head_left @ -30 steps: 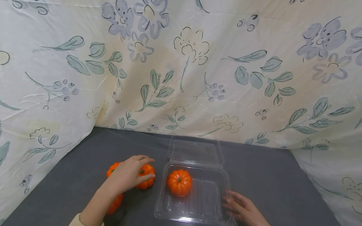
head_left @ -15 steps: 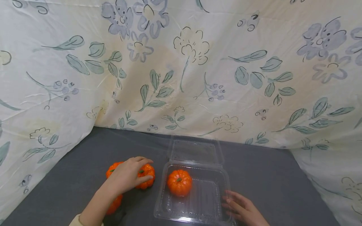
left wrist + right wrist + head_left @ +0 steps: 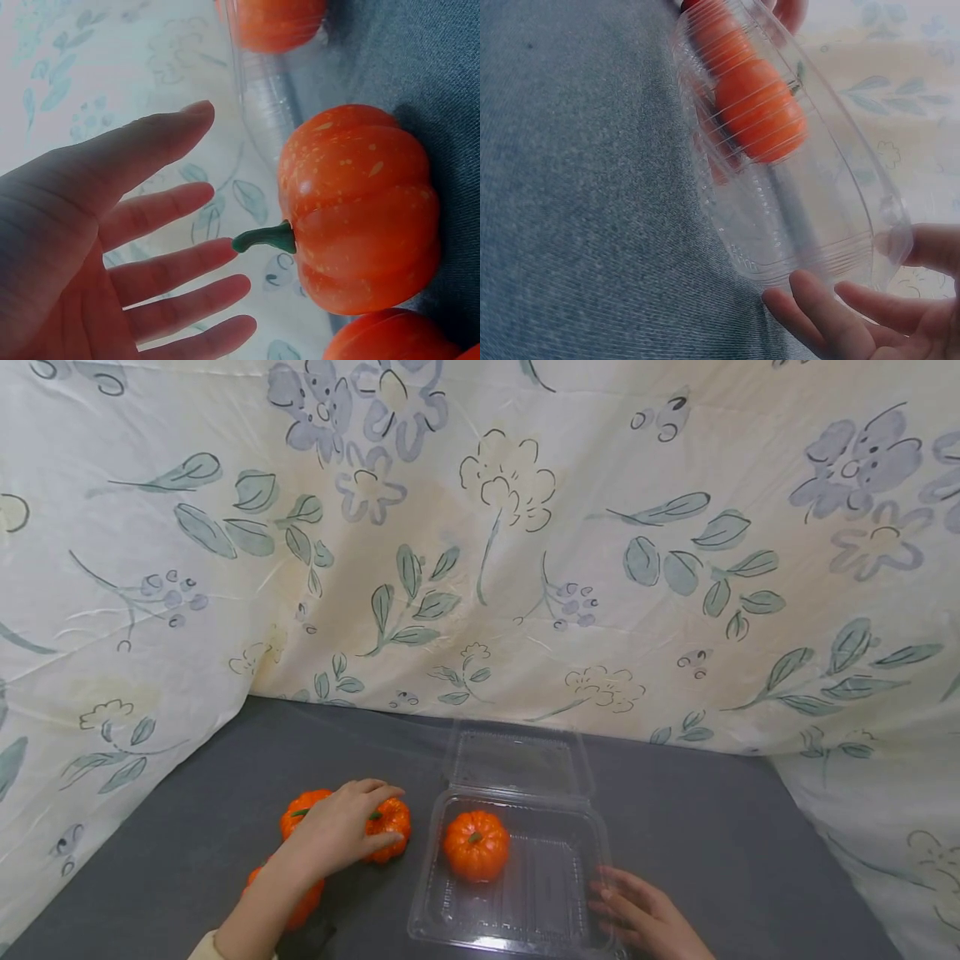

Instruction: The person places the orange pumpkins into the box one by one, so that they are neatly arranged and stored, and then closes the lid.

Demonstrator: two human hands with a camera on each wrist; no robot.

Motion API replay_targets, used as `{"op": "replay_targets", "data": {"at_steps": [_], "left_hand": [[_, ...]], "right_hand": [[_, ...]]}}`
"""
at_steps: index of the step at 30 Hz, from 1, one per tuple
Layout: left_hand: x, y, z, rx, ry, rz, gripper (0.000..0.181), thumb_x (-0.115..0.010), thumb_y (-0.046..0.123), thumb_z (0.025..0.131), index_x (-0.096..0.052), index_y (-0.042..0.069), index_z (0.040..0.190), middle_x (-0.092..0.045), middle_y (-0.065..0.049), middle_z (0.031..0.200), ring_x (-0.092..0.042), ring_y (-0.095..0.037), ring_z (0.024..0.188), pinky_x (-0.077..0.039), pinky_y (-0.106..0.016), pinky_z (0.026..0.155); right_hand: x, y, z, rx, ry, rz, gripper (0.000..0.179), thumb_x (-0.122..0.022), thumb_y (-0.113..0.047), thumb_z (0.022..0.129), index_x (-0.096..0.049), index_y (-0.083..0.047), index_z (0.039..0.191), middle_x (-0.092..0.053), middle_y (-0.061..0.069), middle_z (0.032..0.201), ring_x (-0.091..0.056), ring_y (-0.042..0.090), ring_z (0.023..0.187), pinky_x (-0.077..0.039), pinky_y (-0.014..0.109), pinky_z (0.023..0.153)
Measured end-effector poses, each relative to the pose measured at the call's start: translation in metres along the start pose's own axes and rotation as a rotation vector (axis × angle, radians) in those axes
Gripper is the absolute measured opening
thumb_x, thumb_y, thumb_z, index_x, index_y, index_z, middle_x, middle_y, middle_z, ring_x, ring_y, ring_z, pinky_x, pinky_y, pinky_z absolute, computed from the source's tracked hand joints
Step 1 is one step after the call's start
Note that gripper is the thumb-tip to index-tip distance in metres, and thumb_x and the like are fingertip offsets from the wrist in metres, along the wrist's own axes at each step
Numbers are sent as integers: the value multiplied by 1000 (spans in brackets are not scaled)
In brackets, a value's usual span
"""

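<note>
My left hand (image 3: 341, 828) hovers over a small orange pumpkin (image 3: 393, 828) with a green stem. In the left wrist view its fingers are spread and fairly straight, apart from the pumpkin's body; one fingertip overlaps the stem (image 3: 264, 238), and I cannot tell if they touch. A clear plastic clamshell container (image 3: 543, 877) stands to the right with its lid (image 3: 521, 760) laid back. One orange pumpkin (image 3: 477, 847) sits in its left half. My right hand (image 3: 647, 917) holds the container's right side, thumb at the rim (image 3: 896, 232) and fingers against the outer wall.
Two more orange pumpkins lie on the left: one behind the left hand (image 3: 300, 810), one nearer and partly hidden by the forearm (image 3: 306, 906). A dark grey cloth (image 3: 712, 827) covers the table. A flower-patterned curtain (image 3: 525, 568) encloses the back and sides.
The left hand has sunk very slightly and drifted a little left. More of the near pumpkin shows to the left of the forearm. The right hand and container look the same.
</note>
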State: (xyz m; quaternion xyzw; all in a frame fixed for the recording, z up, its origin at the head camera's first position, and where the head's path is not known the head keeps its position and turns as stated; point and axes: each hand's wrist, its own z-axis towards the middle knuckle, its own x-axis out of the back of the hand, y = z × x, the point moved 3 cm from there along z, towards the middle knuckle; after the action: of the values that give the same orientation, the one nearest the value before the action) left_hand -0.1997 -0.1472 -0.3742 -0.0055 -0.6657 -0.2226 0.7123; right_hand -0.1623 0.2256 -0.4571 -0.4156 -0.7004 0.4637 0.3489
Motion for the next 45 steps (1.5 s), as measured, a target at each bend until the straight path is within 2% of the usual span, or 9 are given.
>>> {"op": "replay_targets", "data": {"at_steps": [19,36,45], "left_hand": [[-6,-2,1,36,-40,-24,54,-77,36,72,-61,13,118,-56,-10,121,-51,-30,113,-48,-47,82],[-17,-2,5,64,-89,-43,55,-79,34,70,-62,12,117,-55,-11,122,-50,-31,112,-44,-51,88],[-21,-4,4,43,-89,-48,56,-80,33,69,-61,11,117,-55,-13,122,-50,-34,113,-43,-51,89]], "right_hand": [[-1,0,1,-15,11,-11,65,-43,-29,98,-19,19,136,-37,37,132,-52,42,113,-48,47,86],[-1,1,1,-1,19,-12,65,-44,-29,98,-20,19,136,-38,37,132,-52,41,113,-48,46,86],[0,1,0,8,6,-23,65,-44,-28,98,-20,19,135,-37,38,132,-51,42,113,-47,47,87]]}}
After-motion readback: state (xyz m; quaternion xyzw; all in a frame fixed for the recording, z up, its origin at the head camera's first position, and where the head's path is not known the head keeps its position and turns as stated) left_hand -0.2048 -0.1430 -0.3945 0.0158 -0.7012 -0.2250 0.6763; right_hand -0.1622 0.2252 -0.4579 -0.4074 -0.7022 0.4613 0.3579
